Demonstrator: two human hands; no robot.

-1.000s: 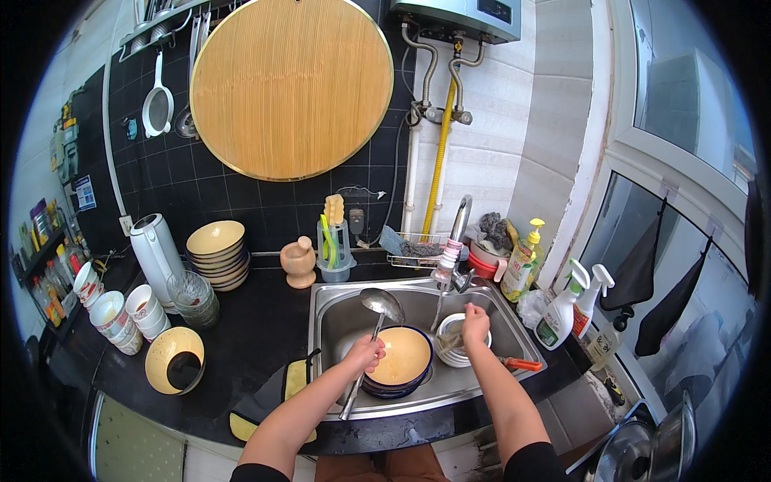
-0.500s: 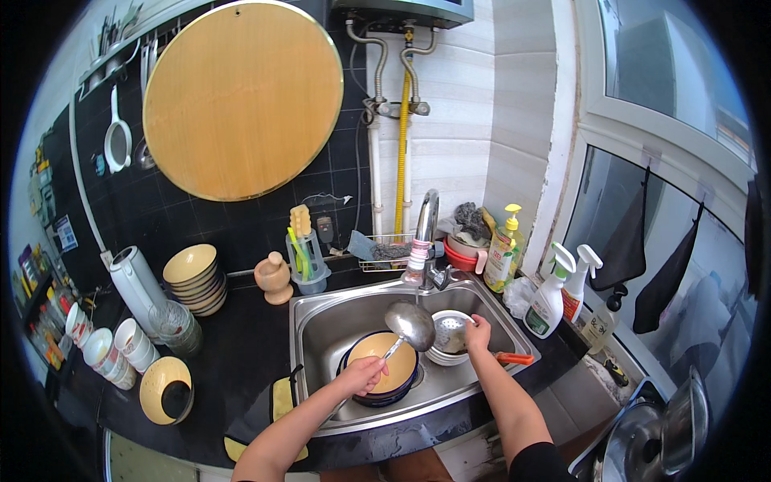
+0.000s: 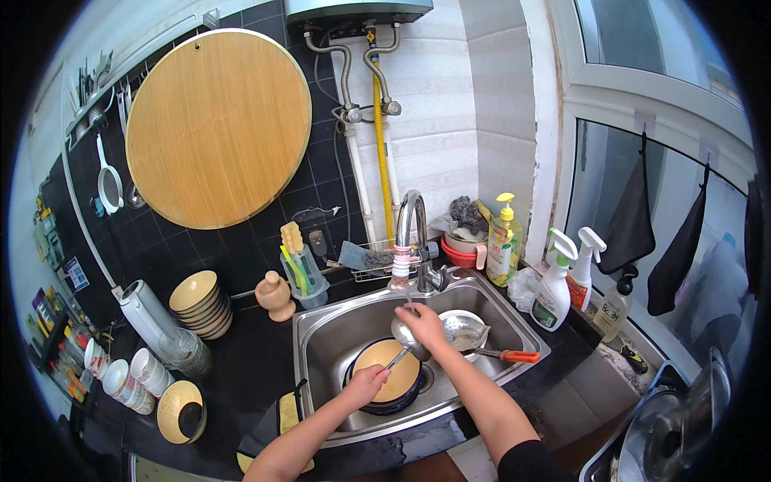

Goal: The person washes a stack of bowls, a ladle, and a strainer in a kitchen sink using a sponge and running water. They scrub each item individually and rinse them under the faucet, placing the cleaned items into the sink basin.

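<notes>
We see one ladle [image 3: 415, 349] over the sink [image 3: 323, 351]. The left hand [image 3: 367, 384] has its fingers clamped on the ladle's handle. The right hand [image 3: 423, 326] is at the ladle's round end and hides part of it; we can't tell if its fingers grip. In the sink we see a blue-rimmed bowl [image 3: 395, 381] on the left and a holey spoon [image 3: 462, 326] in a white dish [image 3: 458, 312] on the right. Left on the table [image 3: 249, 353], we count three stacks of cups [image 3: 128, 389].
</notes>
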